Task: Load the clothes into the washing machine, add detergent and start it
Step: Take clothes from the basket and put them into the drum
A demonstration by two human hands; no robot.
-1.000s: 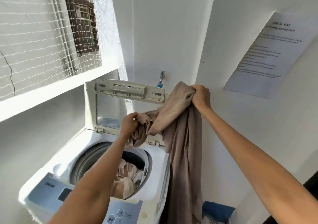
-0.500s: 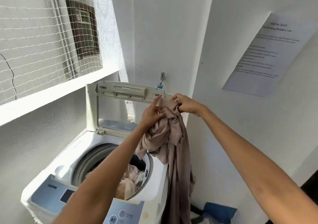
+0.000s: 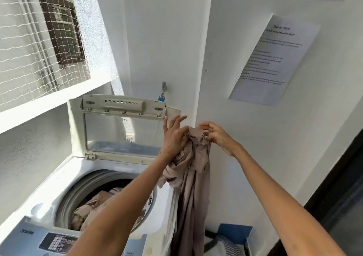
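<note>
A white top-loading washing machine (image 3: 172,200) stands at lower left, its lid (image 3: 117,130) raised upright. Beige clothes (image 3: 92,208) lie inside the drum. A long beige cloth (image 3: 194,177) hangs over the machine's right side, bunched at its top. My left hand (image 3: 173,138) presses the bunch from the left, thumb on the cloth and fingers spread upward. My right hand (image 3: 216,133) pinches the top of the bunch from the right. The cloth's lower end runs out of sight below.
The control panel (image 3: 57,242) sits at the machine's front edge. A tap (image 3: 163,90) juts from the wall behind the lid. A blue basket (image 3: 235,234) with striped laundry rests on the floor at right. A netted window ledge (image 3: 49,98) is on the left; papers are taped to the right wall.
My right hand has come down from high on the right and met the left. Together they have gathered the cloth into a tighter bunch beside the lid.
</note>
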